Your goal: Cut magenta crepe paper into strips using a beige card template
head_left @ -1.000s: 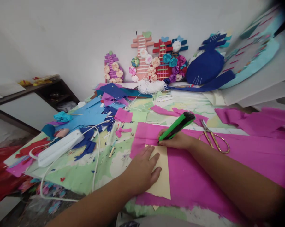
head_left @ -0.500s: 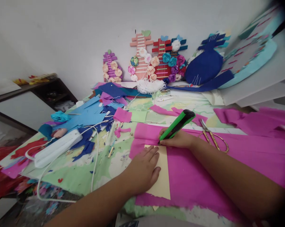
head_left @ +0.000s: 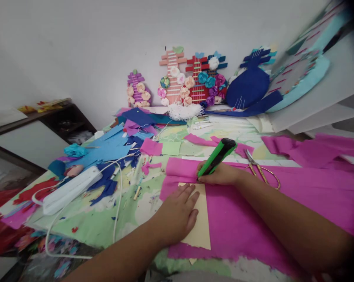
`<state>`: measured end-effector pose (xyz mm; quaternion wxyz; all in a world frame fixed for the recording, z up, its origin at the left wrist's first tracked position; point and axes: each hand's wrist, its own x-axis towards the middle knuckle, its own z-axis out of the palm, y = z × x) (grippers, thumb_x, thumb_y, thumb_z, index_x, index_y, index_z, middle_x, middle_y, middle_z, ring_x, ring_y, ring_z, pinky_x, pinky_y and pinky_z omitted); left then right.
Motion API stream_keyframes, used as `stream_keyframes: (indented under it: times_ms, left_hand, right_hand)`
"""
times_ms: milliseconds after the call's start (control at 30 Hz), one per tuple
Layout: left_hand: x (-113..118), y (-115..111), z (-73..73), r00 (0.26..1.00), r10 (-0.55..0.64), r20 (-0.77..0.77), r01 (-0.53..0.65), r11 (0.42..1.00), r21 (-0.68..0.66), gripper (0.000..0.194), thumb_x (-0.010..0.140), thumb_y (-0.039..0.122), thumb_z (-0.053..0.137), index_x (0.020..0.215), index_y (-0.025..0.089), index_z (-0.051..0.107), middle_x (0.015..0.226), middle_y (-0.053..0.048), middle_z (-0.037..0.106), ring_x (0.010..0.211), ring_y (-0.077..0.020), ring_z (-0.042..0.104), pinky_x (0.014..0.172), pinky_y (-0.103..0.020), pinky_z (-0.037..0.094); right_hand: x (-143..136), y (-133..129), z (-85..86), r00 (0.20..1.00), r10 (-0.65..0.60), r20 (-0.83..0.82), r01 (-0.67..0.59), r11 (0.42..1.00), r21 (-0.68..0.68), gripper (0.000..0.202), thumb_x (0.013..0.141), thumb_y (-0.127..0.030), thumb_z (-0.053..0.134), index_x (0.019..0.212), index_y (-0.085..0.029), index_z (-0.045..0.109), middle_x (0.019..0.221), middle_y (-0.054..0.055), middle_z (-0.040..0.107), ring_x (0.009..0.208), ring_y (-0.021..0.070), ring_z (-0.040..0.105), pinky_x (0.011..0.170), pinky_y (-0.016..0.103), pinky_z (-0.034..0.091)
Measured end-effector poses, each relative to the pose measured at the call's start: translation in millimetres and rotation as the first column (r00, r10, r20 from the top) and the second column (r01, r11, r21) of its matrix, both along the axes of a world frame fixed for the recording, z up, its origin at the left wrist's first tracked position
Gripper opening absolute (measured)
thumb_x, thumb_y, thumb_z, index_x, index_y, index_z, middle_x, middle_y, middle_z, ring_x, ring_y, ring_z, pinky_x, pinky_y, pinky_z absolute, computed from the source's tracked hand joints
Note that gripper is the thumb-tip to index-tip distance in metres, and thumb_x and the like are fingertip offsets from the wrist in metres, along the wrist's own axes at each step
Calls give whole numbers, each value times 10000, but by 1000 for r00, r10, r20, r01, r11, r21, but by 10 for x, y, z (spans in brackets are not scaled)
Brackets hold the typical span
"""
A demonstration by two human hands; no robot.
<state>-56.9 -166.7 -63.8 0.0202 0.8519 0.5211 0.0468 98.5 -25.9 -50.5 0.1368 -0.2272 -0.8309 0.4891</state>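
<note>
My left hand [head_left: 178, 213] lies flat with fingers stretched over a cream paper piece [head_left: 202, 223], pressing it onto a large magenta sheet of cloth or crepe paper [head_left: 309, 207]. In my right hand [head_left: 218, 173] is a thick green and black marker [head_left: 216, 158], held at a slant. Its tip meets the magenta sheet by the top edge of the cream piece, though the fingers partly hide it. Gold-handled scissors [head_left: 260, 168] rest on the magenta sheet just beyond my right wrist.
A white power strip [head_left: 72, 190] with its cord lies left, among blue fabric scraps [head_left: 106, 150]. Flower-decorated instrument shapes [head_left: 172, 82] and a dark blue lute shape [head_left: 247, 88] lean on the wall. White string [head_left: 185, 112] is heaped before them. Magenta scraps [head_left: 314, 150] lie right.
The view has shifted slightly. The marker stays near the top edge of the cream piece and stands a little more upright. My left hand keeps its place on the paper.
</note>
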Motion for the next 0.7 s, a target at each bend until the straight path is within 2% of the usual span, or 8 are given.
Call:
stream_keyframes:
  times_ms: [100,200,367,500,700]
  left_hand:
    - [-1,3,-2,1000,4,-22,-5,1000,-14,440,850,253,360,1257,89,396,1315,-153,369,1210,-280,321,984,-439,296]
    - [-4,-3,-4,1000,6,-28,-6,1000,-16,446,847,254,365,1260,90,392,1315,-156,369,1208,-287,323,976,-445,306]
    - [-9,-4,-11,1000,-1,-21,0,1000,-11,449,839,258,375,1257,97,394,1317,-153,366,1207,-286,324,971,-450,310]
    - [-22,12,-29,1000,-1,-5,1,1000,-3,457,831,262,386,1260,106,390,1314,-154,371,1201,-287,333,970,-459,305]
    - [-46,16,-76,998,-42,52,41,999,28,447,844,255,370,1277,143,358,1322,-105,374,1224,-250,302,1001,-444,262]
  right_hand:
    - [25,1,22,999,-44,14,44,999,-6,87,643,-216,570,683,-155,523,662,-6,549,641,117,515,623,252,435]
    - [29,0,34,1000,-29,10,29,1000,-11,107,641,-229,582,701,-157,531,680,-3,555,662,123,522,637,256,437]
    - [27,-3,48,997,-57,-56,56,998,-24,113,656,-244,586,707,-156,538,671,-1,563,653,118,531,627,247,444]
    - [12,-1,5,996,-10,-86,6,999,-46,107,682,-256,568,710,-156,545,680,3,581,667,118,546,647,250,451]
    - [-13,0,-61,998,-34,-50,32,999,-42,107,674,-250,566,717,-155,540,682,-2,565,663,120,532,644,258,450]
